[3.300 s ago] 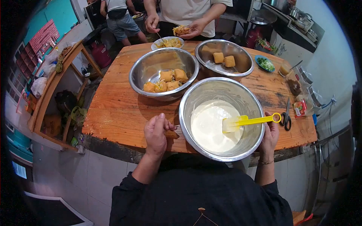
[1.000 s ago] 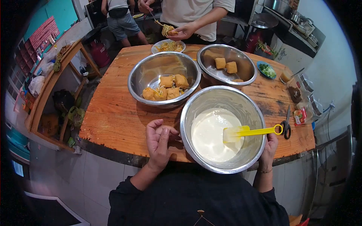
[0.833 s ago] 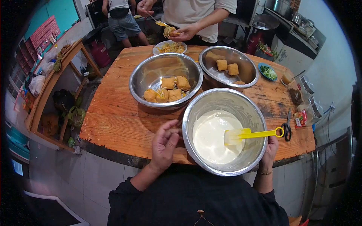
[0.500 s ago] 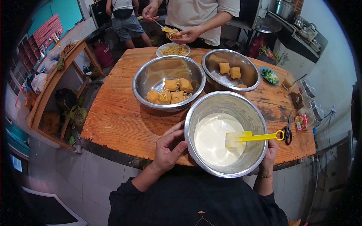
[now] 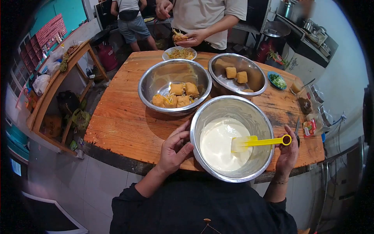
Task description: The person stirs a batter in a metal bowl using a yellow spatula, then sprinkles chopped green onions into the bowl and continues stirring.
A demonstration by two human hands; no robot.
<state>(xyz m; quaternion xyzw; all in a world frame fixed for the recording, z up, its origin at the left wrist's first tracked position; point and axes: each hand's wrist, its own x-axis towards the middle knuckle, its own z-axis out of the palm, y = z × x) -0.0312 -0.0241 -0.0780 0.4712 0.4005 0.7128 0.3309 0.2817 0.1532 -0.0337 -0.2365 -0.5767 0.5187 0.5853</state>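
A steel bowl of pale, creamy batter (image 5: 224, 146) is tilted toward me at the table's near edge. My left hand (image 5: 175, 150) grips its left rim, the thumb showing beside it. On the right, my right hand (image 5: 287, 156) is beside the bowl, fingers apart, behind the handle end of a yellow spatula (image 5: 265, 142). The spatula lies across the right rim with its translucent blade in the batter. Behind it, one steel bowl (image 5: 146, 93) holds several stuffed tofu pieces (image 5: 177, 89); another steel bowl (image 5: 261, 87) holds plain tofu cubes (image 5: 242, 77).
Across the wooden table (image 5: 117, 121), a co-worker (image 5: 206, 23) holds a filled piece above a plate of shredded filling (image 5: 180, 53). Chopped greens (image 5: 277, 79), a glass (image 5: 297, 85), scissors (image 5: 298, 126) and a red packet (image 5: 309, 127) are at the right. Another person (image 5: 132, 21) stands behind.
My right hand has come off the bowl's right side and moved outward and up beside the spatula handle. The co-worker's utensil hand has risen away from the filled piece.
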